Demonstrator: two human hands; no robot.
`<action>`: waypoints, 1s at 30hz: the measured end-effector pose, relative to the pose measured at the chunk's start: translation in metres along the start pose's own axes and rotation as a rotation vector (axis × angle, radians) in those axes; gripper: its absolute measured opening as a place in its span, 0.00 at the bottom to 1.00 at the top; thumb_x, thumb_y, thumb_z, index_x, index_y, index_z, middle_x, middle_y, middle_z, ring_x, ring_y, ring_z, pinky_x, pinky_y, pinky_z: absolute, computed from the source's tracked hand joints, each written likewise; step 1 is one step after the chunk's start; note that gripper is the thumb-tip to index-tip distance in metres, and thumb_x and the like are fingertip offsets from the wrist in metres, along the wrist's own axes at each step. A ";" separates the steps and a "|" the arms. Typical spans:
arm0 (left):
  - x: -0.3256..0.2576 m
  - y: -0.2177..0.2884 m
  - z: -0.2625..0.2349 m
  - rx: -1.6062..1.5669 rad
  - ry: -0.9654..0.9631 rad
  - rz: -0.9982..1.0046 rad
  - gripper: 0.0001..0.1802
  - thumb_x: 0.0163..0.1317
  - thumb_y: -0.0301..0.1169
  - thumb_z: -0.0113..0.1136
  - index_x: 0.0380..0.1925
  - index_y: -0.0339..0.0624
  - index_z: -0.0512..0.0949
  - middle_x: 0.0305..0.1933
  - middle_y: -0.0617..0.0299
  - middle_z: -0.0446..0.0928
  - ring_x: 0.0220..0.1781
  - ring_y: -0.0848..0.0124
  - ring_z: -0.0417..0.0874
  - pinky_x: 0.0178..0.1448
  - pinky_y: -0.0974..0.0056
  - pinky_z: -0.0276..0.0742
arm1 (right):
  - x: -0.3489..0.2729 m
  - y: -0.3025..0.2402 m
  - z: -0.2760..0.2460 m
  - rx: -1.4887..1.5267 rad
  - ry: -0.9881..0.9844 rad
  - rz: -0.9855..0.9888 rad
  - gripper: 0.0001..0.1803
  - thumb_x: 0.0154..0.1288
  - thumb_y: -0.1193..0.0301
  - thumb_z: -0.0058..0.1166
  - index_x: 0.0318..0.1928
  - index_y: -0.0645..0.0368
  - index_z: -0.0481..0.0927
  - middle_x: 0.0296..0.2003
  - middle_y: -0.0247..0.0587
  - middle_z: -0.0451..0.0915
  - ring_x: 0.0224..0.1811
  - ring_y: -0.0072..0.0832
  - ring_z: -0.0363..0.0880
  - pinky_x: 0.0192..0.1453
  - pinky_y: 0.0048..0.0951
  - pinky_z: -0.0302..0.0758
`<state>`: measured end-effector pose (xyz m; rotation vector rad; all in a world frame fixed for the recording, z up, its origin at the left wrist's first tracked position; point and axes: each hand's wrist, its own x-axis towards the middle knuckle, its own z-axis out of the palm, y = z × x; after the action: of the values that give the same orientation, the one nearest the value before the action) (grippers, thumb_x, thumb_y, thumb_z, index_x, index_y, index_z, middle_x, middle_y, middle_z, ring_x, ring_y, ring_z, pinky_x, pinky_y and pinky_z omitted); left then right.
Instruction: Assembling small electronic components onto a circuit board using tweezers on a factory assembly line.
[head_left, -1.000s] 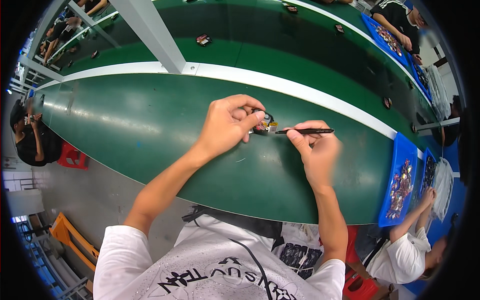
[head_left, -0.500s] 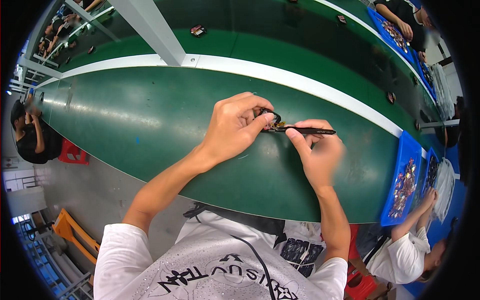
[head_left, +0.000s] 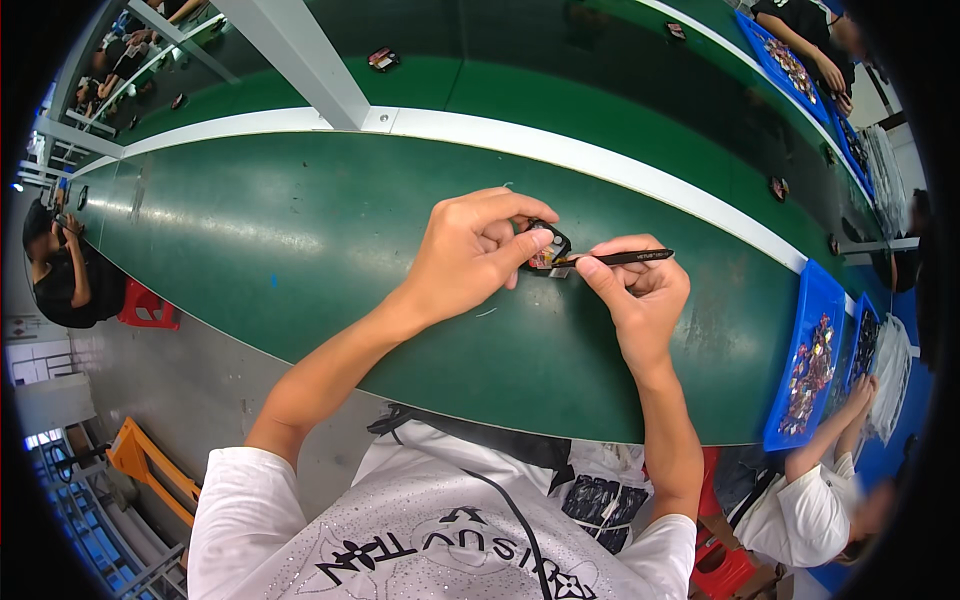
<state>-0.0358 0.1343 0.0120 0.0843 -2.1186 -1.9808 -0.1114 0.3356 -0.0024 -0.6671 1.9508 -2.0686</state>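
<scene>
Head view: blue tray holds small dark parts.

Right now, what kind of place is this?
Probably a factory assembly line. A long green work belt runs past several seated workers, blue trays hold many small parts, and the person's hands work on a small black part with a thin black tool.

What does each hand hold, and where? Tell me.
Left hand: small black part, fingers pinching its edges. Right hand: black tweezers, pinched mid-shaft, tips at the part.
</scene>
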 end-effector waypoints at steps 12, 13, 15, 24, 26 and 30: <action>0.005 0.006 -0.007 -0.400 -0.170 -0.279 0.17 0.76 0.30 0.59 0.56 0.26 0.79 0.47 0.46 0.84 0.33 0.62 0.91 0.26 0.69 0.85 | 0.001 -0.012 -0.007 0.303 -0.003 0.207 0.08 0.66 0.78 0.69 0.42 0.64 0.82 0.31 0.40 0.87 0.18 0.09 0.67 0.18 0.16 0.53; 0.005 0.005 -0.007 -0.411 -0.180 -0.270 0.17 0.76 0.30 0.58 0.56 0.27 0.78 0.47 0.46 0.84 0.33 0.62 0.91 0.26 0.69 0.85 | 0.000 -0.012 -0.008 0.303 0.002 0.200 0.08 0.66 0.78 0.69 0.42 0.64 0.82 0.31 0.40 0.87 0.18 0.09 0.67 0.18 0.16 0.53; 0.005 0.005 -0.007 -0.434 -0.200 -0.255 0.17 0.76 0.30 0.58 0.57 0.27 0.77 0.47 0.46 0.83 0.34 0.61 0.91 0.27 0.69 0.86 | 0.001 -0.013 -0.008 0.319 -0.002 0.198 0.08 0.66 0.78 0.69 0.42 0.65 0.82 0.31 0.41 0.87 0.18 0.09 0.67 0.18 0.16 0.53; 0.004 0.006 -0.007 -0.407 -0.206 -0.221 0.17 0.77 0.30 0.57 0.58 0.28 0.77 0.47 0.48 0.84 0.34 0.61 0.91 0.26 0.69 0.86 | -0.002 -0.011 0.000 0.210 0.048 0.067 0.08 0.65 0.81 0.70 0.41 0.66 0.83 0.33 0.40 0.88 0.21 0.08 0.70 0.23 0.14 0.59; 0.004 0.004 -0.006 -0.380 -0.197 -0.227 0.17 0.78 0.31 0.56 0.57 0.28 0.77 0.46 0.48 0.84 0.34 0.61 0.91 0.26 0.68 0.86 | -0.004 -0.008 0.001 0.127 0.064 -0.025 0.08 0.63 0.81 0.71 0.40 0.66 0.84 0.33 0.40 0.88 0.23 0.08 0.71 0.24 0.13 0.61; 0.002 0.005 -0.004 -0.350 -0.173 -0.200 0.16 0.79 0.32 0.54 0.56 0.28 0.77 0.47 0.47 0.84 0.34 0.60 0.92 0.27 0.68 0.86 | -0.008 -0.007 0.004 0.018 0.082 -0.125 0.08 0.61 0.82 0.73 0.38 0.66 0.85 0.34 0.38 0.88 0.23 0.09 0.72 0.25 0.14 0.61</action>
<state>-0.0362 0.1301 0.0170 0.0664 -1.8856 -2.5304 -0.1021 0.3366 0.0032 -0.7285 1.9780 -2.2181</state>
